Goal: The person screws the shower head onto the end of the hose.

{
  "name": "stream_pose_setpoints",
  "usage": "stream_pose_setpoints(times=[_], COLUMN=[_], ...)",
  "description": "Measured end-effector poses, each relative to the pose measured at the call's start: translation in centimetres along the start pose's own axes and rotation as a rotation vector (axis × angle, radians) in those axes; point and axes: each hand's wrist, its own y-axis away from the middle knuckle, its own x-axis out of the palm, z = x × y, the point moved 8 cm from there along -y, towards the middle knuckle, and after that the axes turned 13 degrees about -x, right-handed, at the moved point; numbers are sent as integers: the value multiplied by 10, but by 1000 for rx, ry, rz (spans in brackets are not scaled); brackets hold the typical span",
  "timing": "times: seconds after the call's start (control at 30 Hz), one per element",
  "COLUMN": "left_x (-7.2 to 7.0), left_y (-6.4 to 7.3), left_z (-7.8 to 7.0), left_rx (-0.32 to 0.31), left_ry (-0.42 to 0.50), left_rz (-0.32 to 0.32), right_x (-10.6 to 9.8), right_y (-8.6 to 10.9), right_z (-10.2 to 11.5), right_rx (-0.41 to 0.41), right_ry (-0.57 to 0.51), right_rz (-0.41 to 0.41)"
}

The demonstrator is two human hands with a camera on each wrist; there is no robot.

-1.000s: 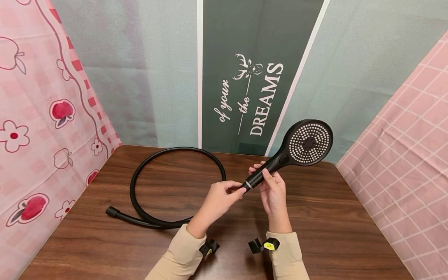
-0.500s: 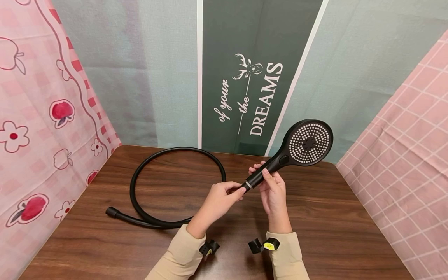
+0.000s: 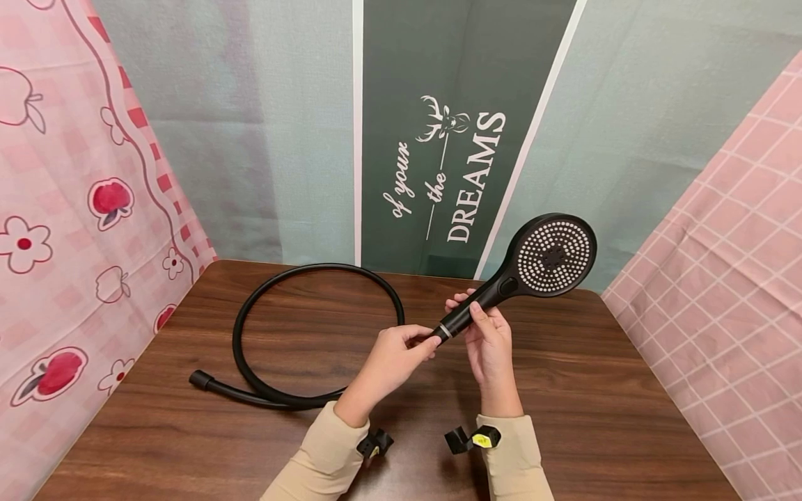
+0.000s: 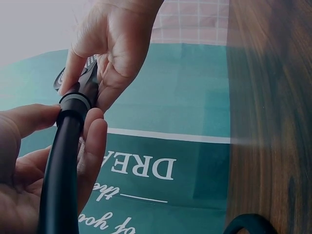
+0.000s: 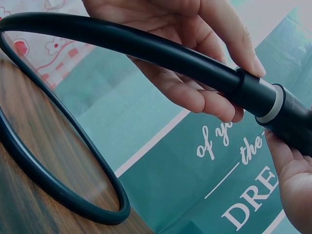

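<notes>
A black shower head (image 3: 554, 256) with a round face of white nozzles is held up at a tilt above the table. My right hand (image 3: 490, 341) grips its handle, thumb on the near side and fingers behind. At the handle's lower end, my left hand (image 3: 397, 355) pinches the end fitting of a black shower hose (image 3: 236, 334). In the right wrist view the hose fitting (image 5: 256, 90) meets the handle at a pale ring (image 5: 273, 103); whether any thread is engaged is hidden. The hose loops leftward over the table, its other end fitting (image 3: 200, 379) lying loose there.
The brown wooden table (image 3: 583, 390) spans the foreground. Behind it hangs a green and grey-blue cloth (image 3: 301, 139) with white lettering. Pink patterned cloths flank it, a floral one (image 3: 56, 243) on the left and a checked one (image 3: 733, 264) on the right. Both wrists carry small black mounts.
</notes>
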Motion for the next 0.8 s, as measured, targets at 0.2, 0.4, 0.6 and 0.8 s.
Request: stream_pose_setpoints(times=[0.2, 0.4, 0.6, 0.8], left_x=[0, 0, -2, -2], left_y=[0, -1, 0, 0], left_z=[0, 1, 1, 0], left_rx=[6, 10, 1, -9], left_ry=[4, 3, 2, -1], left_rz=[-5, -12, -29, -38], right_x=[0, 0, 0, 0], right_y=[0, 0, 0, 0], right_z=[0, 0, 0, 0], right_rx=[-3, 6, 8, 7], right_ry=[-1, 9, 15, 17], right_rz=[0, -3, -6, -3])
